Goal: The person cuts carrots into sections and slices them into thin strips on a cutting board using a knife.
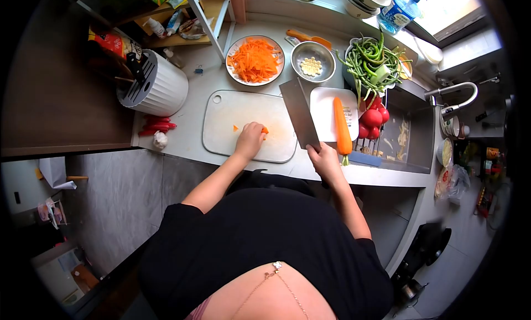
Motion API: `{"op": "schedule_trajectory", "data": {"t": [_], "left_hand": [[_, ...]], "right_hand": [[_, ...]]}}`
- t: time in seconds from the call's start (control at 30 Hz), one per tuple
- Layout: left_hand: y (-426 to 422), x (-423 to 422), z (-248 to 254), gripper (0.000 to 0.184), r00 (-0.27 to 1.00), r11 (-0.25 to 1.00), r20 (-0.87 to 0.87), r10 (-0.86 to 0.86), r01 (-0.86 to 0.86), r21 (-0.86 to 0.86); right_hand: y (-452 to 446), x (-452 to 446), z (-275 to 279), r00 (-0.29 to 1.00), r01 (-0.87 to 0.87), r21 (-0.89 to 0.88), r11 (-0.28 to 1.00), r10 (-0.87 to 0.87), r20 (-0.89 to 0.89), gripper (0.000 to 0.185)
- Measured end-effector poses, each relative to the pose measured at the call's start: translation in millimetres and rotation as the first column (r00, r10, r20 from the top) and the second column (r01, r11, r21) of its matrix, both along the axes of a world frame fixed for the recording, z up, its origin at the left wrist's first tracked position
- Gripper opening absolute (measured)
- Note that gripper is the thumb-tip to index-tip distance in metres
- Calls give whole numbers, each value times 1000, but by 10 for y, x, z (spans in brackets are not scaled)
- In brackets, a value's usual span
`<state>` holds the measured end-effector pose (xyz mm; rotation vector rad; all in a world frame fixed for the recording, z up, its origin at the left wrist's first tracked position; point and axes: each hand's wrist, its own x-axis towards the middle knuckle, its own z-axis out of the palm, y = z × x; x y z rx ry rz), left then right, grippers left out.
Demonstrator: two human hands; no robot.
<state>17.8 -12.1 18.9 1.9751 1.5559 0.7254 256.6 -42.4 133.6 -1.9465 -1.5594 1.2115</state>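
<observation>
My left hand (251, 140) is over the white cutting board (221, 120), its fingers closed around a small orange carrot piece (265, 130) that shows at the fingertips. A tiny carrot scrap (235, 128) lies on the board beside that hand. My right hand (325, 160) grips a kitchen cleaver (300, 114); the broad blade points away from me, past the board's right edge, and its handle is mostly hidden in the fist. To the right of the blade, a whole carrot (342, 126) rests on a white tray (322, 112), its tip end reaching past the near edge.
Behind the board stand a plate of shredded carrot (254, 60) and a metal bowl (313, 62) with pale slices. Green beans (373, 60) and tomatoes (372, 118) are by the sink (417, 132). At left are a knife block (160, 84), garlic (160, 140) and red chillies (157, 125).
</observation>
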Motion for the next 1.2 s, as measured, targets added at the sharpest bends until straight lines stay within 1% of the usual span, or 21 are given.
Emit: {"op": "schedule_trajectory", "data": {"t": [0.03,0.13,0.23,0.33,0.43,0.53,0.57,0.63,0.73,0.83,0.9,0.93,1.03,1.13,1.2], "left_hand": [[-17,35,-19,16,999,1000,30,-10,10,12],[-38,65,-58,20,999,999,41,10,-12,44],[-57,65,-5,29,1000,996,-5,14,-13,93],[-32,94,-17,30,1000,997,27,15,-13,-82],[2,152,-157,29,968,979,212,132,-93,-183],[63,123,-274,29,923,922,298,244,-127,-365],[28,94,-299,30,951,946,226,208,-137,-295],[-43,33,-150,31,986,978,69,151,-139,-153],[-127,-71,-234,30,980,984,119,161,-149,-97],[-181,-97,-236,27,972,995,216,95,-88,-44],[-151,-96,-185,23,987,990,159,9,-31,137],[-134,-87,-176,21,992,975,126,-30,1,224],[-122,-48,-249,19,987,992,156,-41,21,126],[-115,5,-308,20,992,995,118,-41,29,100],[-131,37,-317,23,992,994,127,-16,1,113]], "right_hand": [[-15,0,-31,1000,-19,10,1000,19,21,26],[-64,17,-78,999,-23,36,999,22,34,27],[-75,38,-115,999,15,38,999,-16,38,27],[-55,35,-109,998,52,35,998,-54,31,27],[-39,34,-118,998,52,59,997,-54,22,27],[-16,9,-123,999,31,69,997,-33,27,27],[-20,-2,-159,999,22,76,997,-24,27,27],[-18,-37,-206,999,0,67,998,-3,41,26],[-17,-121,-264,995,-49,44,998,45,94,26],[-27,-262,-338,983,-127,60,990,118,140,25],[-22,-376,-369,974,-176,63,982,165,157,25],[-29,-421,-408,971,-188,91,978,171,169,24],[-19,-517,-437,963,-184,58,981,168,210,24],[-10,-550,-434,957,-175,63,983,155,246,24],[-15,-573,-402,946,-211,89,973,181,268,22]]}}
